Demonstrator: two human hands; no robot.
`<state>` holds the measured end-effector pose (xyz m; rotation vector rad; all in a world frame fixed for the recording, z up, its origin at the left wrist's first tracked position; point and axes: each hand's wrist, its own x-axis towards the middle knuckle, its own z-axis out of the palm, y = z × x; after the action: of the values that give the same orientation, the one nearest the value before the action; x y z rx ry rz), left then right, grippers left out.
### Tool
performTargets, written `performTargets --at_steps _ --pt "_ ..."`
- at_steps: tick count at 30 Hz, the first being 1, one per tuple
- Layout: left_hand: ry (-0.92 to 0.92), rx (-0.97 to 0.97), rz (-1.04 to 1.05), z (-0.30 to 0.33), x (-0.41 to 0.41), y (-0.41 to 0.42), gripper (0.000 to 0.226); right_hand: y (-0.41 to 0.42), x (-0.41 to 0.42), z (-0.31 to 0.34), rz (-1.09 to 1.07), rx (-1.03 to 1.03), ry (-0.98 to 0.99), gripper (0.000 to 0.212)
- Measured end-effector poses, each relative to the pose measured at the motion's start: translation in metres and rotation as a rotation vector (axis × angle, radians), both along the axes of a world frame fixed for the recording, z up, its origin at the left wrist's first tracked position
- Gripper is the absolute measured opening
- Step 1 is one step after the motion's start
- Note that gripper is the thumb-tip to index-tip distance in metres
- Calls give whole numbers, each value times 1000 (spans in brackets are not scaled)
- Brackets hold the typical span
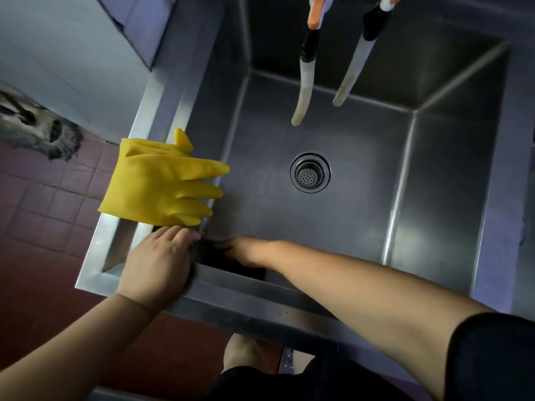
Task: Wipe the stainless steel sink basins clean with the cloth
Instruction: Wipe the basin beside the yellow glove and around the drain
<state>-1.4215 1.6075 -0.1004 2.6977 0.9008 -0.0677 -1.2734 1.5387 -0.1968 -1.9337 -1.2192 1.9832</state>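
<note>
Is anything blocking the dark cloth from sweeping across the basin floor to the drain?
Nothing visible does. The dark cloth sits in the near left corner under the right hand; the steel floor toward the round drain strainer is bare. The two hanging hoses end above it, and the yellow rubber glove lies on the left rim.

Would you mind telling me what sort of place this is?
Probably a commercial kitchen or cleaning area: a deep stainless steel sink basin, two hoses hanging over it, a yellow rubber glove draped on its rim, and a mop head on the tiled floor.
</note>
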Motion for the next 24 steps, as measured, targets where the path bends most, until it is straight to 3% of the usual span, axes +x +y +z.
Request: performTargets --at_steps 8,13,17,21,24 --pt "-15 3 -1 5 -1 -3 32 -57 43 50 18 -38 -82 43" --pt "-1 56 -27 10 -1 -8 36 -125 90 88 55 -220 -257 40" --pt "23 95 -28 12 -2 -11 26 -161 112 131 45 -324 -360 43" --pt "46 187 -64 20 -3 -16 19 -177 108 169 58 -301 -517 44" --pt "37 187 -108 31 0 -24 30 -187 95 190 -99 -179 -635 40"
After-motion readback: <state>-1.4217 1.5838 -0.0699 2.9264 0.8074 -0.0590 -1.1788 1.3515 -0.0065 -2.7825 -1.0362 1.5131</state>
